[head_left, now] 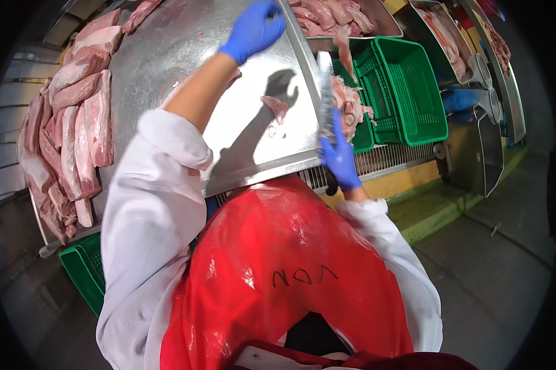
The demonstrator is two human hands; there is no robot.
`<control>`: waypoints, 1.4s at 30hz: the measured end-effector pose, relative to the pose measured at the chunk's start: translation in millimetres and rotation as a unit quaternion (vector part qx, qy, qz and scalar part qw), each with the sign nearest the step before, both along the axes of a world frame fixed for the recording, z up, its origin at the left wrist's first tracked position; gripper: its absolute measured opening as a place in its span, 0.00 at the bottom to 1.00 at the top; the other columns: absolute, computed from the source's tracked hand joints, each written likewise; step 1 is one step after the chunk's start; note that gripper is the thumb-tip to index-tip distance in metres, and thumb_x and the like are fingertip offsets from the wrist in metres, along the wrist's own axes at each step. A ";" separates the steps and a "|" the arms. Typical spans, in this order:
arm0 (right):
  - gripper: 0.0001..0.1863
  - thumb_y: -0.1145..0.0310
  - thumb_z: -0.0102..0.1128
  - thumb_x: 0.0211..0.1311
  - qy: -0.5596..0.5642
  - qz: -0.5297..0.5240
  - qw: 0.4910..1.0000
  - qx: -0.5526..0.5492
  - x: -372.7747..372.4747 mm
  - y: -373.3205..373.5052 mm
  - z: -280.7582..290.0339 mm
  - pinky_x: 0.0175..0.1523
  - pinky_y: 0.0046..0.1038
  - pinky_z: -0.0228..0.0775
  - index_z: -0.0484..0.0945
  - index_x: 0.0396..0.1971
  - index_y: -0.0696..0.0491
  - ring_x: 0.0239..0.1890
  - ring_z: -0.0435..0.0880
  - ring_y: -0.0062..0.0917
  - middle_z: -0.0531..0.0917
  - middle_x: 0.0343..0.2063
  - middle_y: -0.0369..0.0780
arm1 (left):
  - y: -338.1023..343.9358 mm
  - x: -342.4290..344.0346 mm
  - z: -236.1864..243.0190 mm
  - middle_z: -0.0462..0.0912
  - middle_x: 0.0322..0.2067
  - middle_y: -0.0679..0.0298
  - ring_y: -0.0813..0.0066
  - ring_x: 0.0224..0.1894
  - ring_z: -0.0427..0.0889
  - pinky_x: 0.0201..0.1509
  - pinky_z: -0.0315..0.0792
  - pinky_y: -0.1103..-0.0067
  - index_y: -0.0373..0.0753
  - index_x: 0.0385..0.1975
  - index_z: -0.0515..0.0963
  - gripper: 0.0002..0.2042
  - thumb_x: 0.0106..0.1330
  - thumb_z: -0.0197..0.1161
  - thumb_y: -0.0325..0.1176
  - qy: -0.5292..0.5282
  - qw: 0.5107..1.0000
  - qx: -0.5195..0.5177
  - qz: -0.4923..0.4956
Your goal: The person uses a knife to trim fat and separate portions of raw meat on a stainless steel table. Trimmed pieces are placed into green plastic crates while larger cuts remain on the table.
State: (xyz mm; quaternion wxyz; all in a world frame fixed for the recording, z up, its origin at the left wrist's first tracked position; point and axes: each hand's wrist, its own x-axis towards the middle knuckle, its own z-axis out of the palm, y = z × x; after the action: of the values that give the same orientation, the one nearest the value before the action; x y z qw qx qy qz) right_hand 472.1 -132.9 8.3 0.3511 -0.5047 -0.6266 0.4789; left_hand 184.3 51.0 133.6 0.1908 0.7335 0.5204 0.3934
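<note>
My left hand (253, 32), in a blue glove, is raised over the far right part of the metal table (179, 61). Its thumb and fingers are apart, with nothing seen between them. A small meat scrap (276, 108) lies on the table below it, near the hand's shadow. By the table's right edge, my blue-gloved right hand (341, 157) grips a knife (325, 92), its blurred blade pointing away from me. Just right of the blade, pale meat trimmings (349, 111) sit in a green crate (365, 139). A strip of meat (344, 52) appears above them, seemingly in the air.
Long meat slabs (74, 123) are piled along the table's left side. Metal trays of meat (333, 18) stand at the far right. Another green crate (413, 92) adjoins the trimmings; one more (83, 271) is low at left. A slatted metal surface (383, 159) lies below the right crates.
</note>
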 end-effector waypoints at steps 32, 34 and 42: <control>0.40 0.68 0.57 0.67 -0.160 0.520 0.826 0.149 -511.3 -44.3 -45.8 0.34 0.30 0.75 0.52 0.76 0.31 0.23 0.80 0.24 0.82 0.22 0.45 | -464.7 -285.2 -195.8 0.84 0.38 0.44 0.44 0.44 0.84 0.48 0.77 0.59 0.35 0.34 0.83 0.22 0.57 0.67 0.51 -0.068 0.730 -0.260 0.628; 0.40 0.68 0.57 0.68 -0.163 0.507 0.833 0.149 -528.4 -52.0 -49.0 0.34 0.31 0.75 0.51 0.76 0.31 0.23 0.81 0.27 0.82 0.21 0.46 | -451.8 -306.0 -213.1 0.84 0.35 0.43 0.44 0.41 0.84 0.46 0.77 0.59 0.34 0.32 0.82 0.19 0.57 0.66 0.48 -0.109 0.726 -0.264 0.625; 0.42 0.66 0.58 0.66 -0.220 0.510 0.815 0.164 -535.6 -57.6 -38.5 0.39 0.38 0.77 0.49 0.76 0.30 0.31 0.87 0.41 0.86 0.33 0.50 | -450.1 -336.7 -216.9 0.84 0.29 0.44 0.45 0.35 0.85 0.42 0.77 0.61 0.31 0.28 0.81 0.19 0.60 0.63 0.46 -0.144 0.719 -0.274 0.622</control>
State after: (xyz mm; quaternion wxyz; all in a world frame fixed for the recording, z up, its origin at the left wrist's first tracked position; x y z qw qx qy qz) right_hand -63.6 -190.5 -30.2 -0.0133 -0.1393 -0.9243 0.3552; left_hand -152.4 -399.1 -83.3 0.1684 0.0949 0.9110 0.3642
